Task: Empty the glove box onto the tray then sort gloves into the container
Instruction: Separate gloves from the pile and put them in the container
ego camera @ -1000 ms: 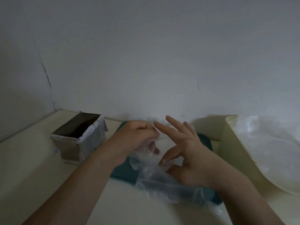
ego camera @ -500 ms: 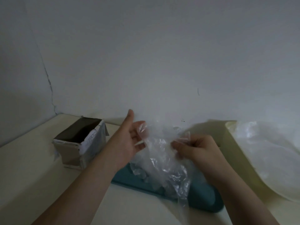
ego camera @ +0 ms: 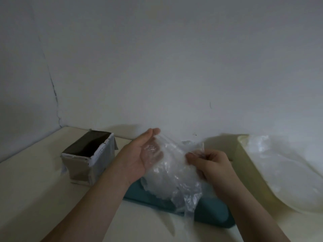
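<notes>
Pinching clear glove (ego camera: 171, 165), right hand (ego camera: 211, 165) curled, left hand (ego camera: 141, 154) flat, fingers straight against it, above teal tray (ego camera: 213, 215).

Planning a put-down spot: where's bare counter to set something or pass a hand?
Free: counter left of and in front of the glove box; also the strip between the forearms, in front of the tray. Crowded: over the tray, where left hand and right hand work the clear gloves; container is heaped.

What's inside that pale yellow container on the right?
Crumpled clear plastic gloves fill the container, heaped above its rim. Its floor, and anything beneath the heap, is covered.
</notes>
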The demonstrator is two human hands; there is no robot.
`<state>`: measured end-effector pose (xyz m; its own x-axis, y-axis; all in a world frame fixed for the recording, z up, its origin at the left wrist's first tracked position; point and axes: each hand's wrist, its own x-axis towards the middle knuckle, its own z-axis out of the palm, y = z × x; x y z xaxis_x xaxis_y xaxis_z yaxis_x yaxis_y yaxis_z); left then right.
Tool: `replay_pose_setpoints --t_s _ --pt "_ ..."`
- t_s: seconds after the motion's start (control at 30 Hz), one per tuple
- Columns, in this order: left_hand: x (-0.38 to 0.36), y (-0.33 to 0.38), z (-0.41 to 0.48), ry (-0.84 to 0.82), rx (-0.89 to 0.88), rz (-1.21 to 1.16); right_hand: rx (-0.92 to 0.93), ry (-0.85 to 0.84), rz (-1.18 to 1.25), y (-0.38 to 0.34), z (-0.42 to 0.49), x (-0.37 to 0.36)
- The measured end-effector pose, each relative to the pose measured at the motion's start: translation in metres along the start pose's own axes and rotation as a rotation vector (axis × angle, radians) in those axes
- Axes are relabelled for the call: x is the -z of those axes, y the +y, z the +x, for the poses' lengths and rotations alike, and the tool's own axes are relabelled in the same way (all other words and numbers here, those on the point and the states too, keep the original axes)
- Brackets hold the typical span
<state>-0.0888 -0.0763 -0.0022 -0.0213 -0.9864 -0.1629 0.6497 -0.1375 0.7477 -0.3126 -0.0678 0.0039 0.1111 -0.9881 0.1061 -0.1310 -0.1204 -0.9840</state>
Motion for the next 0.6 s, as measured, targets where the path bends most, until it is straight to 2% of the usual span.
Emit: replay_pose_setpoints --t_s 0.13,0.3,0.5,0.6 --pt "-0.007 0.014 -0.010 -0.010 -0.111 0.024 0.085 0.129 -0.058 -0.017 -0.012 0.006" --pt "-0.019 0.026 -0.022 0.115 -0.268 0.104 0.130 0.146 -0.148 -0.050 -0.033 0.026" --pt "-0.075 0.005 -0.035 0.088 -0.252 0.293 0.090 0.124 -0.141 -0.093 -0.051 0.091" --pt "-0.106 -0.011 -0.046 0.080 -0.272 0.494 0.082 0.155 -0.318 -0.104 -0.058 0.142"
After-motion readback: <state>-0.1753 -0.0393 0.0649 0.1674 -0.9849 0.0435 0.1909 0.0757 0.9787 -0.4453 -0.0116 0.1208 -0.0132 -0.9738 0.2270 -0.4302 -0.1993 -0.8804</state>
